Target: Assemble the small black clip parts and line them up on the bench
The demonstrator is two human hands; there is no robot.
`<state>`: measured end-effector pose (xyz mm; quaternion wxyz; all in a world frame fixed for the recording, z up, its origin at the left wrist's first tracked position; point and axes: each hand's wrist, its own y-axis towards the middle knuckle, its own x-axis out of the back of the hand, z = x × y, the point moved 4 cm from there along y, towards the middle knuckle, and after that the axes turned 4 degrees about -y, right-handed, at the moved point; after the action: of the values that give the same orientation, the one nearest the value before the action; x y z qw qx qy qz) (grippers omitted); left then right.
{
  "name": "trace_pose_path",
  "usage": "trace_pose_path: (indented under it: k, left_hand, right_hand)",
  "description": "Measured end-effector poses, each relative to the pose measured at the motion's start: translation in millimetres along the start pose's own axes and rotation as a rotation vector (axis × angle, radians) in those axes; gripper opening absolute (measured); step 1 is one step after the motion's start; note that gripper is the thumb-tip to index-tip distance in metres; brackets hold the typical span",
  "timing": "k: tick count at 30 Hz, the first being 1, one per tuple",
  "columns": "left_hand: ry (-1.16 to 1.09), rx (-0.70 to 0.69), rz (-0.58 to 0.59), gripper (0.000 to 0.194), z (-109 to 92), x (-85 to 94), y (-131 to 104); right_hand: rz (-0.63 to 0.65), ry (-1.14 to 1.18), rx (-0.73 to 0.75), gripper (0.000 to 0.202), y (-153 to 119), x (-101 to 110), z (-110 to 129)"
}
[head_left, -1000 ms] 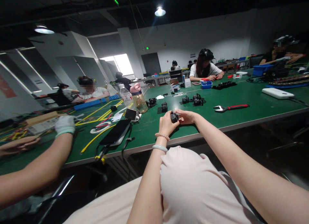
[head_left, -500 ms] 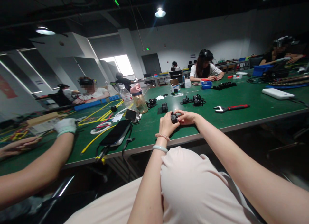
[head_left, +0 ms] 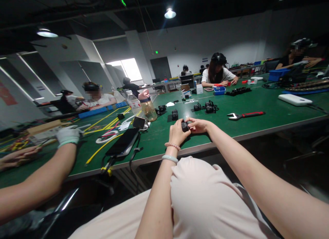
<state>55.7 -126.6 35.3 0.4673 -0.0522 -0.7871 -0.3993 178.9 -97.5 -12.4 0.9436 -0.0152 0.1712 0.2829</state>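
Observation:
Close to the near edge of the green table (head_left: 164,143), my left hand (head_left: 177,132) is closed around a small black block-shaped part (head_left: 184,126). My right hand (head_left: 197,125) meets it from the right, its fingers pinched at the part's side; what exactly those fingertips grip is too small to make out. Just beyond my hands stands a black part on a flat slotted base (head_left: 174,115). Similar black parts (head_left: 210,107) with cables lie farther back to the right, and another (head_left: 161,109) sits near the bottles.
An adjustable wrench (head_left: 245,115) with a red and black handle lies to the right, below a white power bank (head_left: 295,99). On the left are a phone (head_left: 123,142), a pink-lidded bottle (head_left: 147,107) and a clear bottle (head_left: 133,103). A co-worker's gloved hand (head_left: 68,135) works at far left.
My hands stay nearly in place around the black part. At the left, the co-worker's gloved hand has shifted slightly left.

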Motion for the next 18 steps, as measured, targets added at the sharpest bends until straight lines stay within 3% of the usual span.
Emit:
trace_pose_path:
  k: [18]
  left_hand:
    - [0.011, -0.015, 0.002, 0.048, -0.8, -1.3, -0.1]
  right_hand:
    - [0.011, 0.017, -0.020, 0.025, 0.6, 1.5, -0.3]
